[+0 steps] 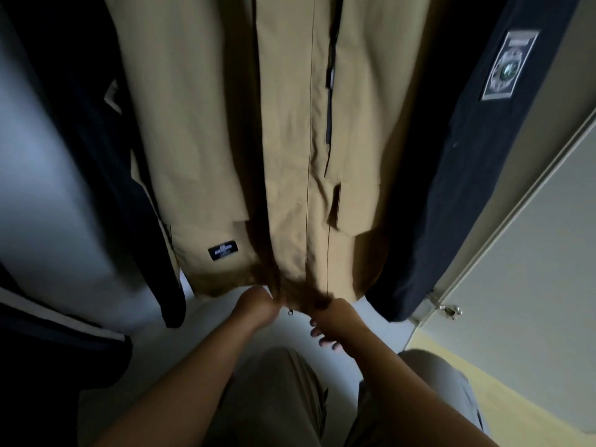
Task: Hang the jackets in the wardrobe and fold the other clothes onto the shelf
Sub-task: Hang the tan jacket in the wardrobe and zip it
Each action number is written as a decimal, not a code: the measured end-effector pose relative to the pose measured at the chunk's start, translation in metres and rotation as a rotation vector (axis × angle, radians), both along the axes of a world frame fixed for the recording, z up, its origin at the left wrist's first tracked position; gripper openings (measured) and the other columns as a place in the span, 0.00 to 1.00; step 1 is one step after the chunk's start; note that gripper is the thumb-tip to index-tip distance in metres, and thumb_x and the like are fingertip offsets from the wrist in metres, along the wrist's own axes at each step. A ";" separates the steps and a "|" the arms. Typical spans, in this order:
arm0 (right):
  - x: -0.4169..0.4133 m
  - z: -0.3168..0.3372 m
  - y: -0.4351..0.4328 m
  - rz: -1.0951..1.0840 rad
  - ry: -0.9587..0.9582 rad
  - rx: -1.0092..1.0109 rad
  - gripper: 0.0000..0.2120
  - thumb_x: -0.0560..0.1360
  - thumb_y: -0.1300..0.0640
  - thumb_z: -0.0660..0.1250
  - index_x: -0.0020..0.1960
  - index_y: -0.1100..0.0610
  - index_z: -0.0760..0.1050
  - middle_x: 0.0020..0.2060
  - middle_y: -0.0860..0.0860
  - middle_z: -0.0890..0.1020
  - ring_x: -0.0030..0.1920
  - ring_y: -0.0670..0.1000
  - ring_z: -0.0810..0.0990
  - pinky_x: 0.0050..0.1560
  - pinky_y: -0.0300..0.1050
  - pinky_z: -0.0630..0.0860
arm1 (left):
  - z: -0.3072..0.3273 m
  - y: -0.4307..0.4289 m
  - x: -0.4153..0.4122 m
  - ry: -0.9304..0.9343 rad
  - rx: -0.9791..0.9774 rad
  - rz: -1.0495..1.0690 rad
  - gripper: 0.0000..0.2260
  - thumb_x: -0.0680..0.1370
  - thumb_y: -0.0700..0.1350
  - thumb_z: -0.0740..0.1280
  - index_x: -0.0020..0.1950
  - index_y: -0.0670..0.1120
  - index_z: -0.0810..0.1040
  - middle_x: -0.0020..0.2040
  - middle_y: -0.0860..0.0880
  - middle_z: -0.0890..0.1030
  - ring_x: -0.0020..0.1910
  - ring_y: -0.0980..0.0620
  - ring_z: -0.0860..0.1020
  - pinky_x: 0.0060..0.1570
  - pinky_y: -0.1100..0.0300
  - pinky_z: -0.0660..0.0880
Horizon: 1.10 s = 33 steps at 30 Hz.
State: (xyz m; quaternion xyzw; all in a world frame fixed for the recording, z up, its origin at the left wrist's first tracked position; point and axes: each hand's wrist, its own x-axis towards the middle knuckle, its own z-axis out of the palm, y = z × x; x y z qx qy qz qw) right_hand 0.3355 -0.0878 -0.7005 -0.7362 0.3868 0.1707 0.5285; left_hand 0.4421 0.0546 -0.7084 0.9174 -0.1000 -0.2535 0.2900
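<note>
A long tan jacket (pixel 283 130) hangs in the wardrobe, filling the middle of the head view, with a small black label on its left pocket. My left hand (pixel 256 304) pinches the bottom hem just left of the front zip. My right hand (pixel 335 321) grips the hem on the right side of the zip, its lower fingers spread loose below. A small zip pull (pixel 291 312) dangles between the two hands. The hanger and rail are out of view above.
A dark jacket (pixel 106 175) hangs to the left of the tan one. A navy jacket with a patch (pixel 477 150) hangs on the right. The pale wardrobe door (pixel 529 240) stands open at right, above a yellow floor (pixel 483 382). Dark clothes (pixel 48 343) lie low left.
</note>
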 end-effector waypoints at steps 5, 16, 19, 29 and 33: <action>0.024 0.111 -0.033 -0.008 -0.388 -0.497 0.06 0.73 0.52 0.65 0.39 0.52 0.76 0.33 0.47 0.81 0.34 0.49 0.79 0.34 0.43 0.75 | 0.112 -0.019 0.043 -0.348 0.014 -0.079 0.14 0.79 0.56 0.66 0.55 0.46 0.81 0.55 0.44 0.83 0.55 0.40 0.80 0.52 0.51 0.77; 0.015 0.357 -0.062 -0.278 -1.108 -0.991 0.10 0.76 0.56 0.65 0.57 0.49 0.75 0.52 0.49 0.78 0.51 0.54 0.78 0.44 0.50 0.76 | 0.366 -0.023 0.042 -1.160 -0.301 0.073 0.05 0.79 0.51 0.67 0.45 0.54 0.81 0.40 0.57 0.81 0.38 0.54 0.80 0.37 0.56 0.80; 0.021 0.396 -0.078 -0.451 -1.178 -1.134 0.19 0.74 0.61 0.65 0.64 0.53 0.71 0.62 0.55 0.72 0.61 0.59 0.72 0.54 0.54 0.73 | 0.419 -0.016 0.055 -1.569 -0.644 0.105 0.03 0.79 0.46 0.66 0.49 0.51 0.80 0.46 0.53 0.79 0.45 0.50 0.79 0.44 0.57 0.74; 0.034 0.445 -0.118 -0.648 -0.998 -1.229 0.30 0.72 0.63 0.61 0.73 0.55 0.60 0.69 0.61 0.66 0.67 0.67 0.67 0.66 0.64 0.64 | 0.491 0.012 0.140 -1.375 -0.636 0.385 0.20 0.84 0.53 0.51 0.55 0.44 0.79 0.55 0.39 0.81 0.56 0.36 0.77 0.56 0.46 0.73; 0.034 0.452 -0.128 -0.591 -0.964 -1.193 0.24 0.74 0.63 0.61 0.69 0.57 0.63 0.66 0.61 0.68 0.63 0.67 0.71 0.57 0.64 0.72 | 0.491 0.021 0.154 -1.333 -0.499 0.351 0.28 0.83 0.62 0.47 0.34 0.45 0.71 0.35 0.44 0.77 0.41 0.37 0.77 0.41 0.49 0.73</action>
